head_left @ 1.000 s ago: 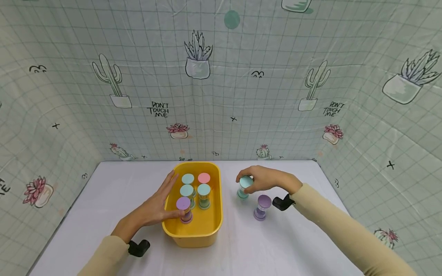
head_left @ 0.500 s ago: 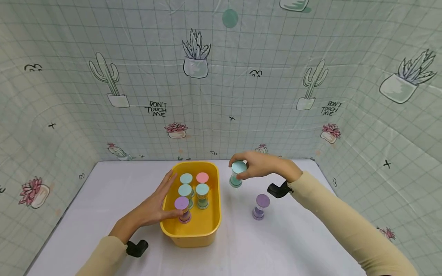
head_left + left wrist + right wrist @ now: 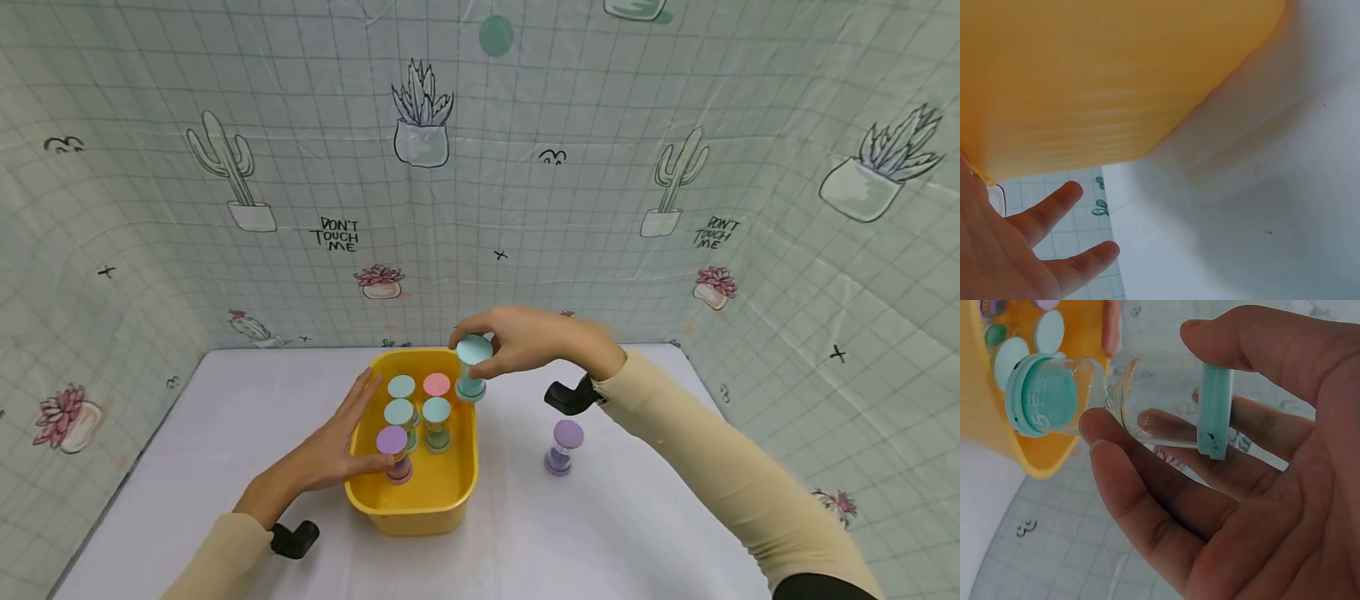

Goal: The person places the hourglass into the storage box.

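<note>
My right hand (image 3: 517,337) pinches a teal-capped sand timer (image 3: 475,348) upright, by its upper part, over the right rim of a yellow bin (image 3: 431,493). In the right wrist view, thumb and fingers hold the timer (image 3: 1154,400) round its cap and clear glass, with teal sand at the far end. My left hand (image 3: 326,450) lies along the bin's left rim, fingers straight and spread, thumb over the rim at a purple sand timer (image 3: 392,441). Also standing in the bin are three teal timers, one of them (image 3: 436,410) nearest the middle, and a pink one (image 3: 437,384).
Another purple sand timer (image 3: 567,434) stands on the white table (image 3: 600,533), right of the bin. Behind the table rises a grid-patterned cloth (image 3: 480,200) printed with cacti. The left wrist view shows the bin's outer wall (image 3: 1104,81) close up.
My right hand has lifted the teal sand timer off the table and carried it left to the bin's right rim. The left hand stays at the bin.
</note>
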`<state>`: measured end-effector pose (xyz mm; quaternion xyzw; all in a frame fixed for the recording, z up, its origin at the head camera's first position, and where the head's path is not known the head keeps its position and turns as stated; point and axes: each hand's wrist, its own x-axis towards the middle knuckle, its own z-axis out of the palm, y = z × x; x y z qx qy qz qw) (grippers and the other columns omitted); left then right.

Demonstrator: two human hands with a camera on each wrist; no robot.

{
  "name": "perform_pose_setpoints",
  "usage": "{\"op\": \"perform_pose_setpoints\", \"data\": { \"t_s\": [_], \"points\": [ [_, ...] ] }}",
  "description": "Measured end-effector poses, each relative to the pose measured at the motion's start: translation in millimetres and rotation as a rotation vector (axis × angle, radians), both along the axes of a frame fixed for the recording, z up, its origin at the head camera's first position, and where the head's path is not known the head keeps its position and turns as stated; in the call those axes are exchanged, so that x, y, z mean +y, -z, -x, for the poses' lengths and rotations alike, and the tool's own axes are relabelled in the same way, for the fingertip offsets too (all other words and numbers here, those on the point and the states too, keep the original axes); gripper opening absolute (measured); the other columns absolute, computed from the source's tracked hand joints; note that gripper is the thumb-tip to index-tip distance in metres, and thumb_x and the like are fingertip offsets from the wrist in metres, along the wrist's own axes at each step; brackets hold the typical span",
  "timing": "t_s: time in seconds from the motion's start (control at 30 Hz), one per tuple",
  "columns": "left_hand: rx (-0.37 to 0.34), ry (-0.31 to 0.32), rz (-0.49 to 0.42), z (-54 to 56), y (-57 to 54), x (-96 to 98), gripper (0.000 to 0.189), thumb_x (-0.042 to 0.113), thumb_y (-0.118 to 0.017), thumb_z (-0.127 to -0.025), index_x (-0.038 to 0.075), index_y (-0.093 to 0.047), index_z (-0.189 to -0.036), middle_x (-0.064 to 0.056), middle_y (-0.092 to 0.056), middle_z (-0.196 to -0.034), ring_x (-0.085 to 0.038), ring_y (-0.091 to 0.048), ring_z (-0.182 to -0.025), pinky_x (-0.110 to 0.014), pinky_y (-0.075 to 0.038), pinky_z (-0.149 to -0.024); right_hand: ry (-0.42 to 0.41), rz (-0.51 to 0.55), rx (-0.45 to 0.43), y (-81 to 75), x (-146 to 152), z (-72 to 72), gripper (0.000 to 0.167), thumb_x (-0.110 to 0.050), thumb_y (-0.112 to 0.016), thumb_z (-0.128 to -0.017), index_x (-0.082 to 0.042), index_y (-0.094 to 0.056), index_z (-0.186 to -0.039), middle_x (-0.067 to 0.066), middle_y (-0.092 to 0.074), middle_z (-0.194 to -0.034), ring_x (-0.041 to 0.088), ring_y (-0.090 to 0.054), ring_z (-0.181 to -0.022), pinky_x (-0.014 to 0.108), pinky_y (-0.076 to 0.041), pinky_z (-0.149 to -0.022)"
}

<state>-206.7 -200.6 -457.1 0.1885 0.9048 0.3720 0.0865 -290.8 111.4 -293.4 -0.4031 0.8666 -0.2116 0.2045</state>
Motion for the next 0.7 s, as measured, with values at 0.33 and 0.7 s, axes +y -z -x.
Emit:
{"op": "perform_pose_setpoints", "data": {
  "t_s": [0.33, 0.7],
  "points": [
    [0.014, 0.014, -0.022, -1.0, 2.7, -2.6, 0.117, 0.056, -0.076, -0.083, 0.02, -0.003, -0.168, -0.012, 0.009, -0.174, -0.052, -0.009, -0.156, -0.08, -0.023, -0.113, -0.165, -0.047, 0.062, 15.5, -38, -8.1, 0.035, -0.026, -0.073, -0.095, -0.015, -0.068, -0.128, 0.002, -0.07, -0.123, 0.013, -0.065, -0.095, 0.023, -0.056, -0.085],
    [0.013, 0.018, -0.025, -0.5, 2.6, -1.6, 0.117, 0.055, -0.075, -0.084, 0.019, -0.003, -0.168, -0.01, 0.01, -0.174, -0.051, -0.009, -0.157, -0.08, -0.023, -0.113, -0.23, -0.065, -0.001, 47.2, -57, -12.5, 0.037, -0.019, -0.073, -0.092, -0.008, -0.068, -0.127, 0.002, -0.069, -0.12, 0.01, -0.061, -0.098, 0.019, -0.054, -0.085]
  ]
}}
